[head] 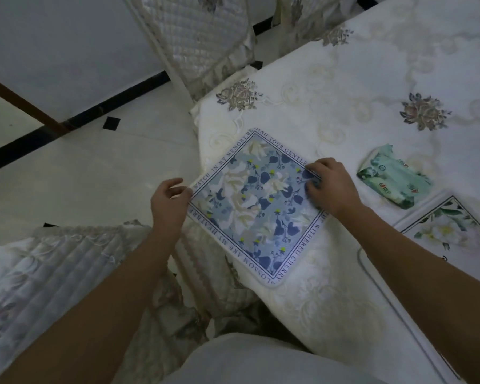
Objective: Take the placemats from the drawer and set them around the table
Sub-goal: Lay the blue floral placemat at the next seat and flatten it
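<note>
Our blue placemat [257, 206] lies on the table [372, 79] corner. Our left hand [169, 203] pinches its left corner; our right hand [330, 187] rests bent fingers on its right corner, grip unclear. Right of it, a green placemat [455, 231] lies already; other places likely remain.
</note>
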`<action>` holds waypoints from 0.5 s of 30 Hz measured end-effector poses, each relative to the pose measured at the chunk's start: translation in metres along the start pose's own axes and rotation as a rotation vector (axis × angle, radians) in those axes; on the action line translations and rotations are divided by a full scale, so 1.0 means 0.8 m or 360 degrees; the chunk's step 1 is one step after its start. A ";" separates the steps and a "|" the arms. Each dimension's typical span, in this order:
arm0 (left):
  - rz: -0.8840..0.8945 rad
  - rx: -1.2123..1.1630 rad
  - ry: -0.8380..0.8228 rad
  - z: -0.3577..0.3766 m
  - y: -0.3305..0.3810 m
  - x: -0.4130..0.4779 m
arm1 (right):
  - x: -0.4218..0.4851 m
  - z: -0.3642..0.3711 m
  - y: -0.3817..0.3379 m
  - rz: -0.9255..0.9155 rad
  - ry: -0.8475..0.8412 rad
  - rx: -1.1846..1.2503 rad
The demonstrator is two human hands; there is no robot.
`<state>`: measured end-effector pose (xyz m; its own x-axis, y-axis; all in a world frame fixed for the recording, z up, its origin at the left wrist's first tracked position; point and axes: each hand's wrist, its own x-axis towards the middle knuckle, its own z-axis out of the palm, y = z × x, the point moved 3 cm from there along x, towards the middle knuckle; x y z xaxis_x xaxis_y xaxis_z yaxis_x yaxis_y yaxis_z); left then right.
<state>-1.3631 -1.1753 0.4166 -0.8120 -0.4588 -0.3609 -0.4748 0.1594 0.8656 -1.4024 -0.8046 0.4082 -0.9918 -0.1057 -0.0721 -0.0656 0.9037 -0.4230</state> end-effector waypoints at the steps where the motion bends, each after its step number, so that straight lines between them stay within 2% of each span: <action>1: -0.0045 -0.0050 0.0012 0.000 0.000 0.006 | -0.002 0.000 0.001 0.0020 0.0023 0.0004; 9: -0.0489 -0.0306 -0.0107 -0.012 -0.063 -0.049 | -0.022 0.001 0.009 0.0268 0.0062 0.0111; 15: -0.0356 -0.0205 -0.0252 -0.004 -0.052 -0.068 | -0.047 0.003 0.009 0.0328 0.0100 0.0239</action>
<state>-1.2980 -1.1600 0.4013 -0.7398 -0.3266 -0.5883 -0.6090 -0.0468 0.7918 -1.3650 -0.7952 0.4057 -0.9877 0.1046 -0.1161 0.1509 0.8312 -0.5350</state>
